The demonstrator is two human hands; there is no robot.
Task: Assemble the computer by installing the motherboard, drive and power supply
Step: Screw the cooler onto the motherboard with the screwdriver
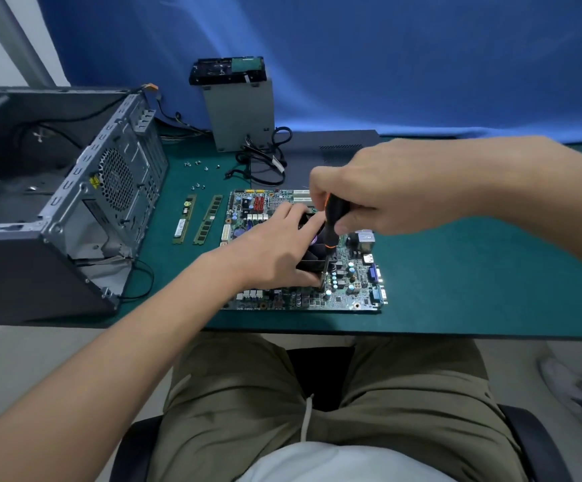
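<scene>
Mobo (pixel 352 293) prep: R hand (pixel 380 196) grips screwdriver (pixel 333 220), L hand (pixel 275 252) clasps cooler (pixel 312 260) (likely next: tighten screw square, then into case (pixel 84 217)).

Item 1: white print along the near edge of the motherboard (pixel 348 295), small and faint, reads roughly "Dual DDR3 1600". Item 2: yellow sticker (pixel 94 181) with black marks on the rear of the computer case (pixel 74 210), too small to read. Item 3: white label (pixel 181 227) on the left memory stick (pixel 184 219), illegible. Item 4: purple sticker (pixel 314 240) on the cooler fan (pixel 312 261), between my left hand (pixel 272 252) and the screwdriver (pixel 333 220) in my right hand (pixel 380 189), unreadable
</scene>
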